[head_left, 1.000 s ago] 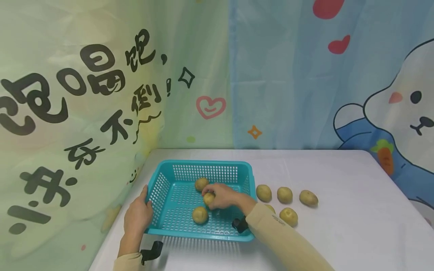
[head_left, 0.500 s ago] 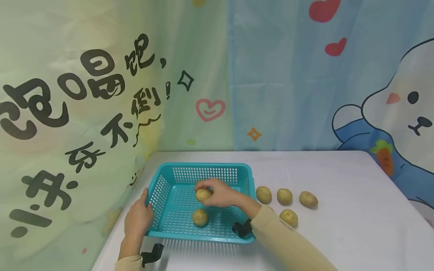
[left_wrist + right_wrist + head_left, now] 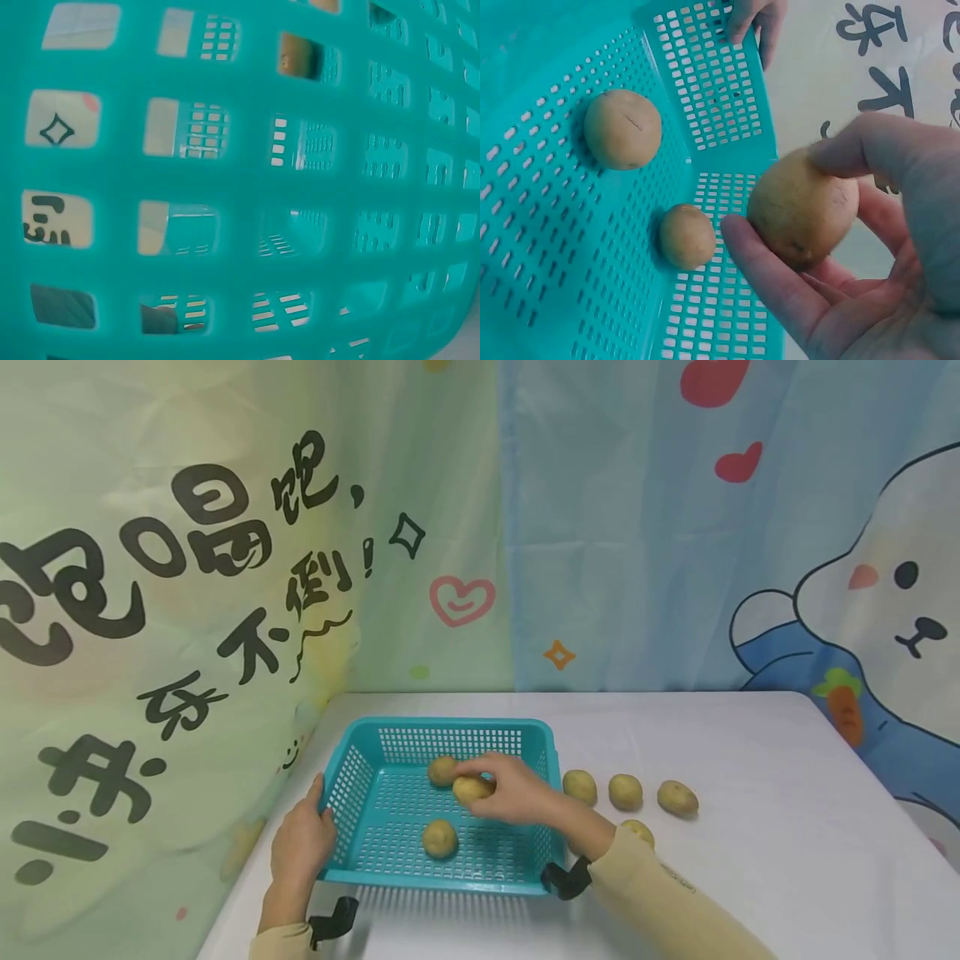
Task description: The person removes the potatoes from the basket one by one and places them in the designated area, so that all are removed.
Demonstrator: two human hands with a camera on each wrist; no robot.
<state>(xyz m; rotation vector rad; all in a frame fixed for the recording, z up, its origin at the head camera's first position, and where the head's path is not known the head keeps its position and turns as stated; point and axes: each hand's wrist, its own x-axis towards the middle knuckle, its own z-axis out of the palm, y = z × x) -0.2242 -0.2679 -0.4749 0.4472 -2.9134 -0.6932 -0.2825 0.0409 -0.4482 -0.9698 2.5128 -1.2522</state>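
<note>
A turquoise plastic basket [image 3: 457, 722] with perforated walls sits on the left part of the table. My left hand [image 3: 303, 839] grips its left rim; the left wrist view is filled by the basket's wall [image 3: 247, 180]. Over the basket, my right hand [image 3: 513, 791] holds a potato [image 3: 472, 790] between thumb and fingers. The right wrist view shows this held potato [image 3: 799, 206] raised above the basket floor. Two more potatoes lie inside, one toward the back [image 3: 442, 771] and one nearer the front [image 3: 439, 839].
Right of the basket, several potatoes lie on the white table [image 3: 780, 827]: one beside the wall [image 3: 580, 787], one in the middle [image 3: 626, 792] and one farthest right [image 3: 678, 798]. Another potato [image 3: 639, 831] is partly hidden by the right sleeve [image 3: 675, 897]. Printed curtains stand behind.
My right hand has lifted the potato off the basket floor, carried it left across the back potato, then moved it back right. The left hand stays on the rim.
</note>
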